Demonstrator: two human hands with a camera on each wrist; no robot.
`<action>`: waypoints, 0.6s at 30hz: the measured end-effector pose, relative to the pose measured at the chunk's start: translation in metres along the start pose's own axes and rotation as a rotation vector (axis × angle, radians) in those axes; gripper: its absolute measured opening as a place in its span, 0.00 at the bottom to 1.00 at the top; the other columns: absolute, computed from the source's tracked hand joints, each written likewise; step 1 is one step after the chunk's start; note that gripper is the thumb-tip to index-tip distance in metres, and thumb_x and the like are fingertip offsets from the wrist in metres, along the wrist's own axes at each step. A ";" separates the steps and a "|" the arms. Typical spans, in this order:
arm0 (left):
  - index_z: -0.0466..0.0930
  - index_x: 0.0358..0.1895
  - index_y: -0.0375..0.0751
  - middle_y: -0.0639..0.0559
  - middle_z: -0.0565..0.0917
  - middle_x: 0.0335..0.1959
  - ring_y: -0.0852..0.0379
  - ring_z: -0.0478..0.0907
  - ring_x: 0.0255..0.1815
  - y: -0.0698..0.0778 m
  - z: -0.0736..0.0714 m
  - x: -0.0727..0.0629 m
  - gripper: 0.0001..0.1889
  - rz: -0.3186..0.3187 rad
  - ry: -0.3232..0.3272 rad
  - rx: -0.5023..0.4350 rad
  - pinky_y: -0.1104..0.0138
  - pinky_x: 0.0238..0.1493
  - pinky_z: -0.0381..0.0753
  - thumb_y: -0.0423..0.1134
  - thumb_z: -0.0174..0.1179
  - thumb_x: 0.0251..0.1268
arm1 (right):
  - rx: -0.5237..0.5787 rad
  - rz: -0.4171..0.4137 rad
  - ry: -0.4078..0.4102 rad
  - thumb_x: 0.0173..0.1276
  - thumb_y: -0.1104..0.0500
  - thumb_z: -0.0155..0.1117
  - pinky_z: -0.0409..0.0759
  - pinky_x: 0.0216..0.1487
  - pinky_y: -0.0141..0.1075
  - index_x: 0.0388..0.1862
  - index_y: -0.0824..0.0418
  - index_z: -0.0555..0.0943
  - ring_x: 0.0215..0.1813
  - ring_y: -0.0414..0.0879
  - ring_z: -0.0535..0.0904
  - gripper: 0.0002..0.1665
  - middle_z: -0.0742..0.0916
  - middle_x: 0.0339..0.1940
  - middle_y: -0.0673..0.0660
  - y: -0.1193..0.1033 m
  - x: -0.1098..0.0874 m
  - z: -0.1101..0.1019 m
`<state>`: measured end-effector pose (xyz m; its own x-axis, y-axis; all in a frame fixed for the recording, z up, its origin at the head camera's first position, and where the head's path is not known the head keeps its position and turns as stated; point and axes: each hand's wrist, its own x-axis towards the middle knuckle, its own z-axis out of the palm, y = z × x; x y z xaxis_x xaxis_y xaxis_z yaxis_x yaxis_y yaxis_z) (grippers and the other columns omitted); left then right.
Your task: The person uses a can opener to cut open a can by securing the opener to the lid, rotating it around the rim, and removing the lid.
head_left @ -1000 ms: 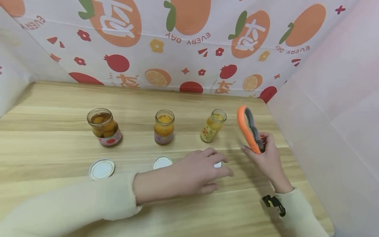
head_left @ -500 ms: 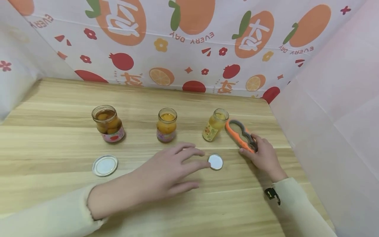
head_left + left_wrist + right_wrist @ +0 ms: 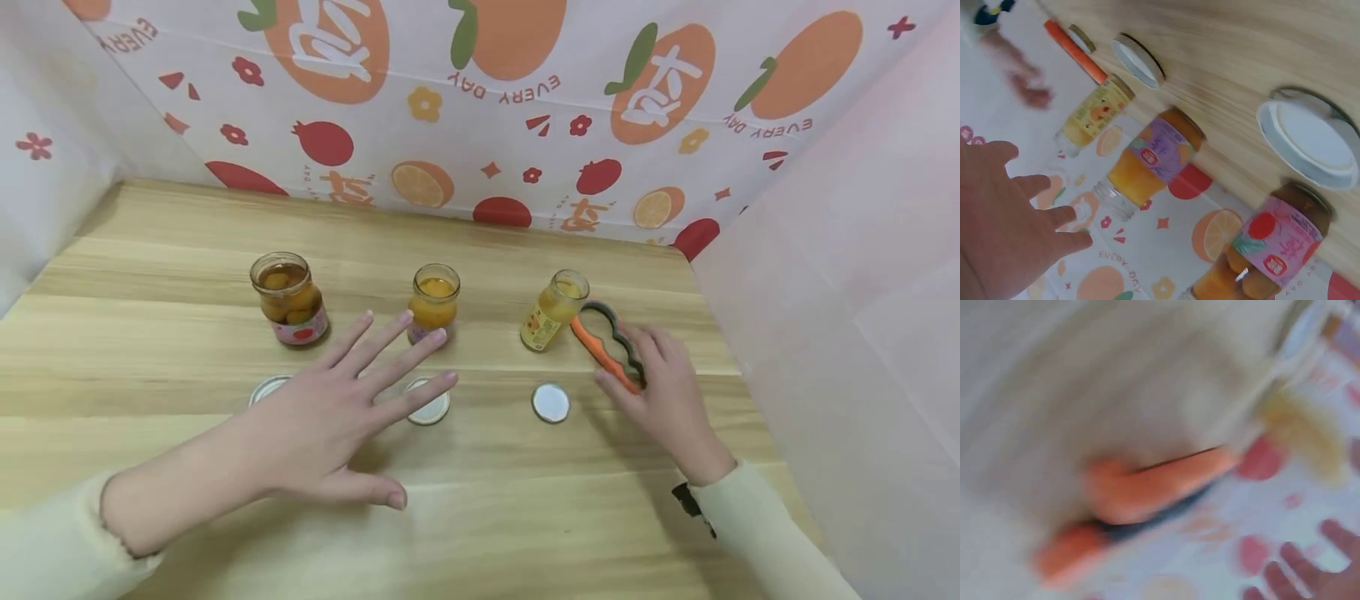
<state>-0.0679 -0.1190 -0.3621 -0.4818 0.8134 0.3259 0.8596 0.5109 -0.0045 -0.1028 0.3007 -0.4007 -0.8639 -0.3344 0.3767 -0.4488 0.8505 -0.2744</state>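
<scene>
My left hand [image 3: 322,417] is spread over the table, holding nothing, with straight fingers above the middle lid [image 3: 431,407] and partly hiding the left lid [image 3: 267,387]. My right hand [image 3: 671,408] is beside an orange and grey jar opener [image 3: 597,347] lying on the table. In the right wrist view, blurred, the right hand [image 3: 1329,578] has its fingers extended, apart from the opener [image 3: 1160,487]. Nearest the opener stands a slim open jar [image 3: 543,323] of yellow contents. A jar with a purple label [image 3: 435,310] stands behind my left fingertips.
A wider jar with a pink label [image 3: 298,312], holding round fruit, stands at the left. The right lid [image 3: 551,403] lies in front of the slim jar. A fruit-printed sheet [image 3: 465,108] hangs behind the wooden table [image 3: 525,517], with a pale sheet [image 3: 832,317] at the right.
The jar opener has come down from the air onto the table, and my right hand has released it. My left hand has moved leftward off the right lid, its fingers spreading.
</scene>
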 end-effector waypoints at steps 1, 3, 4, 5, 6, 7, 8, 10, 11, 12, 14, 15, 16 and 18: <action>0.56 0.79 0.55 0.46 0.45 0.83 0.37 0.39 0.81 -0.001 -0.001 0.000 0.54 0.011 0.003 0.004 0.37 0.73 0.47 0.85 0.41 0.53 | -0.005 -0.109 0.036 0.60 0.36 0.71 0.64 0.65 0.65 0.71 0.58 0.72 0.68 0.66 0.69 0.45 0.76 0.68 0.65 -0.012 0.002 -0.004; 0.56 0.79 0.55 0.44 0.46 0.82 0.37 0.40 0.81 -0.002 -0.001 0.000 0.55 0.028 0.008 0.007 0.36 0.73 0.46 0.86 0.39 0.53 | -0.003 -0.297 0.037 0.61 0.27 0.63 0.56 0.70 0.67 0.72 0.55 0.72 0.75 0.65 0.62 0.48 0.71 0.74 0.62 -0.039 0.005 -0.012; 0.56 0.79 0.55 0.44 0.46 0.82 0.36 0.40 0.81 -0.002 -0.001 0.000 0.55 0.036 0.010 0.006 0.36 0.73 0.45 0.86 0.38 0.53 | -0.013 -0.379 0.018 0.60 0.23 0.58 0.51 0.72 0.68 0.73 0.53 0.71 0.77 0.66 0.59 0.51 0.68 0.76 0.62 -0.052 0.005 -0.015; 0.57 0.79 0.55 0.43 0.47 0.82 0.36 0.40 0.81 -0.001 -0.001 0.000 0.54 0.045 0.014 0.005 0.36 0.73 0.45 0.86 0.36 0.54 | -0.024 -0.444 -0.010 0.59 0.18 0.52 0.47 0.73 0.68 0.74 0.53 0.70 0.79 0.66 0.55 0.55 0.65 0.78 0.62 -0.064 0.005 -0.018; 0.56 0.79 0.55 0.42 0.48 0.82 0.35 0.40 0.81 -0.001 -0.001 0.000 0.54 0.051 0.015 0.005 0.36 0.73 0.45 0.86 0.34 0.54 | -0.035 -0.494 -0.038 0.57 0.15 0.47 0.44 0.73 0.69 0.75 0.52 0.69 0.79 0.67 0.52 0.58 0.63 0.79 0.62 -0.075 0.005 -0.020; 0.56 0.79 0.56 0.42 0.47 0.82 0.35 0.39 0.81 0.000 0.000 0.000 0.54 0.055 0.014 0.005 0.35 0.73 0.44 0.86 0.33 0.55 | -0.043 -0.529 -0.065 0.56 0.13 0.43 0.43 0.73 0.68 0.75 0.51 0.68 0.80 0.67 0.50 0.61 0.62 0.80 0.63 -0.084 0.005 -0.021; 0.56 0.79 0.57 0.42 0.47 0.82 0.34 0.39 0.81 0.001 0.000 0.000 0.53 0.059 0.014 0.006 0.35 0.73 0.43 0.86 0.32 0.55 | -0.046 -0.556 -0.084 0.54 0.11 0.40 0.41 0.74 0.68 0.76 0.51 0.67 0.80 0.67 0.50 0.63 0.61 0.80 0.64 -0.091 0.004 -0.021; 0.56 0.79 0.57 0.42 0.48 0.82 0.34 0.40 0.81 0.002 0.001 -0.001 0.52 0.064 0.018 0.009 0.35 0.73 0.44 0.85 0.31 0.56 | -0.053 -0.590 -0.106 0.52 0.09 0.37 0.41 0.74 0.68 0.77 0.51 0.65 0.80 0.67 0.49 0.65 0.61 0.80 0.64 -0.099 0.004 -0.019; 0.56 0.79 0.56 0.42 0.48 0.82 0.34 0.40 0.81 0.002 0.002 -0.002 0.52 0.066 0.019 0.009 0.35 0.73 0.44 0.85 0.31 0.57 | -0.051 -0.599 -0.113 0.51 0.09 0.37 0.41 0.74 0.68 0.77 0.50 0.65 0.80 0.67 0.49 0.66 0.61 0.80 0.65 -0.101 0.004 -0.018; 0.56 0.79 0.56 0.42 0.48 0.82 0.33 0.40 0.81 0.002 0.002 -0.003 0.51 0.066 0.018 0.009 0.35 0.73 0.44 0.84 0.32 0.58 | -0.044 -0.603 -0.120 0.51 0.09 0.36 0.41 0.73 0.69 0.77 0.50 0.65 0.80 0.67 0.48 0.66 0.61 0.80 0.65 -0.103 0.004 -0.017; 0.57 0.79 0.56 0.42 0.49 0.82 0.33 0.40 0.81 0.002 0.003 -0.004 0.50 0.065 0.016 0.011 0.35 0.73 0.44 0.84 0.33 0.59 | -0.040 -0.605 -0.130 0.52 0.09 0.34 0.40 0.73 0.69 0.78 0.50 0.64 0.80 0.66 0.47 0.66 0.61 0.80 0.65 -0.105 0.004 -0.015; 0.58 0.79 0.55 0.42 0.50 0.82 0.34 0.40 0.81 0.003 0.003 -0.004 0.50 0.063 0.016 0.011 0.36 0.73 0.44 0.83 0.33 0.59 | -0.039 -0.603 -0.135 0.52 0.09 0.33 0.39 0.73 0.69 0.78 0.50 0.64 0.81 0.66 0.47 0.66 0.60 0.80 0.64 -0.105 0.004 -0.014; 0.58 0.78 0.55 0.42 0.50 0.81 0.34 0.40 0.81 0.003 0.004 -0.005 0.50 0.060 0.012 0.012 0.36 0.73 0.44 0.83 0.34 0.60 | -0.042 -0.598 -0.142 0.52 0.09 0.32 0.39 0.73 0.69 0.78 0.50 0.63 0.81 0.66 0.47 0.66 0.60 0.80 0.64 -0.106 0.004 -0.013; 0.58 0.78 0.55 0.43 0.49 0.82 0.34 0.40 0.81 0.003 0.004 -0.006 0.49 0.054 0.002 0.016 0.36 0.74 0.44 0.82 0.35 0.60 | -0.048 -0.590 -0.150 0.52 0.09 0.31 0.39 0.74 0.68 0.78 0.50 0.63 0.81 0.65 0.47 0.66 0.59 0.81 0.63 -0.106 0.004 -0.012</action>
<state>-0.0630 -0.1211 -0.3680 -0.4340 0.8395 0.3269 0.8816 0.4704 -0.0378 -0.0556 0.2138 -0.3593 -0.4966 -0.8055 0.3233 -0.8540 0.5200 -0.0161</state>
